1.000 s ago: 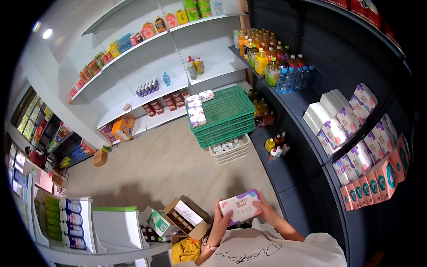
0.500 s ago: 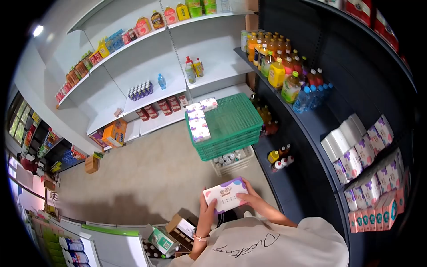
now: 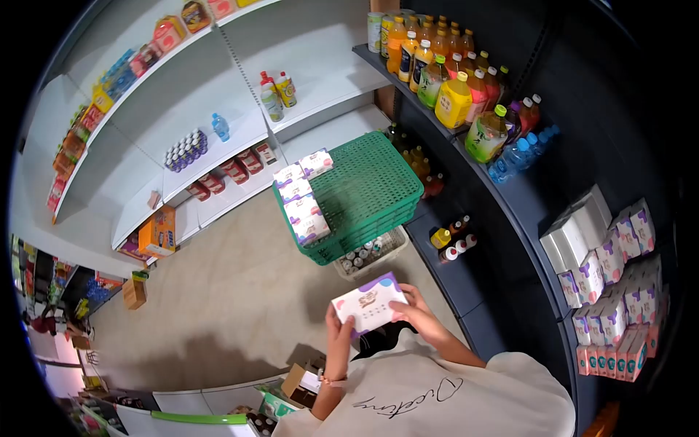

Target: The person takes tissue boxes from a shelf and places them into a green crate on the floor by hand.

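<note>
1. The left hand (image 3: 340, 331) and the right hand (image 3: 415, 307) grasped opposite ends of a white-and-purple tissue pack (image 3: 370, 302), thumbs on its printed upper face; the fingers underneath were mostly hidden. The pack was in front of the body, above the floor (image 3: 240, 284).

2. Ahead of the hands stood stacked green plastic crates (image 3: 371, 175), with similar tissue packs (image 3: 300, 207) along the left side of the top one. Below them, nearer the hands, a pale basket (image 3: 397, 253) held white-capped bottles.

3. To the right of the hands, a dark shelf unit (image 3: 486, 295) carried more tissue packs (image 3: 610, 255); drink bottles (image 3: 455, 100) stood on it farther ahead. An open carton (image 3: 306, 379) lay below and left, near the left forearm.

4. The grip looked secure, but if one hand let go early, the pack could tip or drop. Squeezing too hard could dent it.

5. A careless push could send the packs nearest the crate's edge over the side. A wide swing of the right arm could knock packs or bottles off the dark shelves.
</note>
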A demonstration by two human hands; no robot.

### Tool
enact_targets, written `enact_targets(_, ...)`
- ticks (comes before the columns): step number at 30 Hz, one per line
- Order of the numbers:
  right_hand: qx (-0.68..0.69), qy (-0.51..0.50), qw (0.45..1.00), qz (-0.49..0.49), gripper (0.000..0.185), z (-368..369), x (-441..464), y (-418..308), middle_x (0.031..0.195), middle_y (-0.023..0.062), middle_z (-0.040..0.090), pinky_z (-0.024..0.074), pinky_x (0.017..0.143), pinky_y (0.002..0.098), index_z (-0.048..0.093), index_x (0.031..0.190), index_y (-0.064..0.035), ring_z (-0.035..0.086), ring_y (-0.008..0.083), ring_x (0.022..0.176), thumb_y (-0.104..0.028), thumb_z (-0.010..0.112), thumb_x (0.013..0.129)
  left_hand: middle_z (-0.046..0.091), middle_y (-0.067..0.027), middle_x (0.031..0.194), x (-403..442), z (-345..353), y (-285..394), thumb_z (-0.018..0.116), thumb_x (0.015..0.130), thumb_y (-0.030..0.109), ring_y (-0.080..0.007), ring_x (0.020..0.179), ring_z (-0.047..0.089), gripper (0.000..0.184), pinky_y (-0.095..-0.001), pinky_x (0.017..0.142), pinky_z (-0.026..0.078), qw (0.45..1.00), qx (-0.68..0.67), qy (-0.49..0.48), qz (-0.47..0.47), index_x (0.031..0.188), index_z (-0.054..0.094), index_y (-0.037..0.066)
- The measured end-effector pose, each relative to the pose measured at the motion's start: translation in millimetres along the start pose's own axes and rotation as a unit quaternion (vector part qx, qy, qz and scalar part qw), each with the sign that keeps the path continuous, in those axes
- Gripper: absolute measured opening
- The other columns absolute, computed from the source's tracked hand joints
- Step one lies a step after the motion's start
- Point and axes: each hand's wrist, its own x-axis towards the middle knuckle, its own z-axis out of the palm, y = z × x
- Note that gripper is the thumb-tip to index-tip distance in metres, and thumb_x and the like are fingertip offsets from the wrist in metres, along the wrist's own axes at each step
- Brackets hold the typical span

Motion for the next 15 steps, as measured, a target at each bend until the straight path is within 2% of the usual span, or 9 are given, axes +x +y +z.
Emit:
enact_targets(3, 0.031, 0.064, 0.997, 0.030, 0.060, -22.0, 34.9, -17.0, 0.104, 0.0080, 0.054, 0.0465, 0.073, 0.0261, 0.031, 0.129, -0.0030, 0.057, 0.0127, 0.087, -0.021, 0.064, 0.082, 0.045, -0.0143, 0.124, 43.4, 13.0, -17.4, 0.053, 0.091, 0.011, -0.0167, 0.112, 0.047, 0.048, -0.0277, 0.093, 0.040, 0.999, 0.012, -0.039, -0.036, 0.128, 0.027, -0.003)
enact_targets(4, 0.027, 0.083, 0.996, 0.026, 0.059, -23.0, 44.9, -32.0, 0.099, 0.0060, 0.056, 0.0462, 0.072, 0.0257, 0.032, 0.128, -0.0015, 0.057, 0.0127, 0.084, -0.024, 0.063, 0.083, 0.046, -0.0146, 0.123, 54.0, 22.3, -1.8, 0.054, 0.091, 0.011, -0.0161, 0.109, 0.048, 0.044, -0.0280, 0.091, 0.041, 0.997, 0.012, -0.049, -0.050, 0.123, 0.030, -0.004)
enact_targets(7, 0.066, 0.035, 0.997, 0.008, 0.057, -34.6, 93.3, -70.7, 0.106, 0.0078, 0.053, 0.0441, 0.076, 0.0274, 0.033, 0.125, -0.0027, 0.054, 0.0126, 0.092, -0.029, 0.063, 0.084, 0.047, -0.0139, 0.121, 94.7, 42.2, 31.8, 0.054, 0.091, 0.011, -0.0148, 0.103, 0.050, 0.042, -0.0275, 0.088, 0.042, 0.996, 0.049, -0.079, 0.020, 0.122, 0.031, -0.004)
enact_targets(8, 0.073, 0.032, 0.997, 0.012, 0.058, -34.4, 113.4, -83.4, 0.108, 0.0079, 0.052, 0.0432, 0.079, 0.0288, 0.033, 0.126, -0.0035, 0.053, 0.0133, 0.096, -0.030, 0.062, 0.084, 0.048, -0.0131, 0.117, 111.6, 47.0, 40.2, 0.054, 0.090, 0.011, -0.0134, 0.096, 0.052, 0.042, -0.0264, 0.082, 0.043, 0.996, 0.059, -0.067, 0.028, 0.124, 0.033, -0.003)
enact_targets(11, 0.088, 0.011, 0.996, -0.014, 0.057, -33.6, 181.3, -110.9, 0.108, 0.0079, 0.052, 0.0430, 0.079, 0.0287, 0.033, 0.127, -0.0044, 0.053, 0.0142, 0.097, -0.028, 0.062, 0.084, 0.052, -0.0119, 0.109, 170.4, 49.5, 49.9, 0.055, 0.089, 0.012, -0.0119, 0.090, 0.051, 0.043, -0.0247, 0.076, 0.043, 0.992, 0.118, -0.031, 0.029, 0.127, 0.037, 0.000)
enact_targets(12, 0.098, -0.005, 0.995, -0.010, 0.057, -35.6, 208.7, -114.9, 0.107, 0.0083, 0.053, 0.0429, 0.080, 0.0292, 0.033, 0.127, -0.0054, 0.053, 0.0149, 0.099, -0.026, 0.063, 0.083, 0.055, -0.0070, 0.098, 193.5, 51.3, 46.5, 0.055, 0.089, 0.015, -0.0108, 0.084, 0.051, 0.044, -0.0233, 0.072, 0.042, 0.991, 0.127, 0.019, 0.027, 0.129, 0.039, 0.004)
enact_targets(15, 0.092, 0.017, 0.994, 0.052, 0.057, -57.8, 310.6, -88.1, 0.109, 0.0066, 0.053, 0.0454, 0.081, 0.0318, 0.037, 0.125, -0.0099, 0.054, 0.0171, 0.098, -0.027, 0.068, 0.080, 0.054, -0.0022, 0.092, 276.7, 45.9, 15.8, 0.054, 0.090, 0.020, -0.0096, 0.081, 0.050, 0.041, -0.0226, 0.070, 0.041, 0.994, 0.039, 0.093, -0.039, 0.126, 0.043, 0.007)
